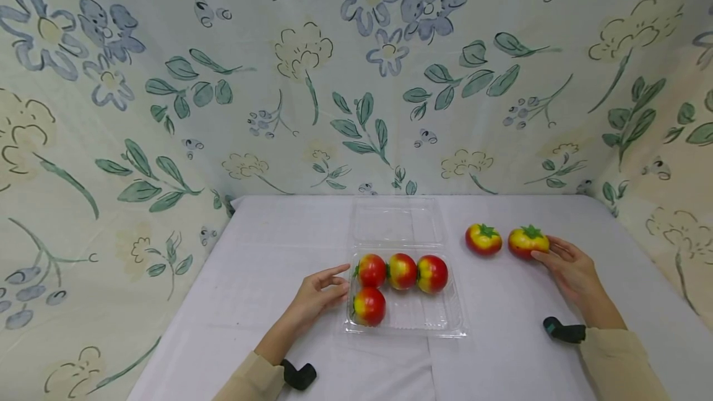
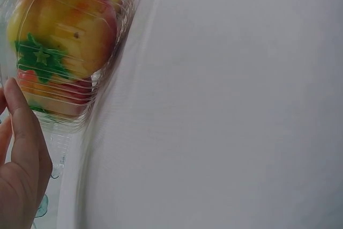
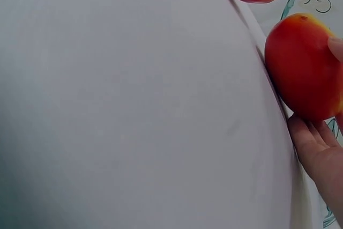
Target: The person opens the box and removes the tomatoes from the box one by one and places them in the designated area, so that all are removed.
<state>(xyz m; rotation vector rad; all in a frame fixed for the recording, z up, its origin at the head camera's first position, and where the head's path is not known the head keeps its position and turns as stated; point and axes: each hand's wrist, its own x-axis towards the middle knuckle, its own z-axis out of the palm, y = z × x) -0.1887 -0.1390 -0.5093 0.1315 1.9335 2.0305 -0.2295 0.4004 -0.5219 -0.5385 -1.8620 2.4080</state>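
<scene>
My head cam looks forward and down, farthest back, wide over the counter (image 1: 267,228). Left wrist cam looks close past my left hand (image 1: 316,294) at the box (image 1: 459,327); right wrist cam, close at my right hand (image 1: 570,270) and fruit (image 1: 526,243). Head view shares both.

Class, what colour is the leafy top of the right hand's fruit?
The leafy top is green, clearest in the head view.

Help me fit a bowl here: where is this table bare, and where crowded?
Bare: the table left of the left hand; the strip between the clear tray and the right hand, nearer than the two loose fruits; the tray's near right part. Crowded: the tray's far row of three fruits, and where the right hand grips a loose one.
</scene>
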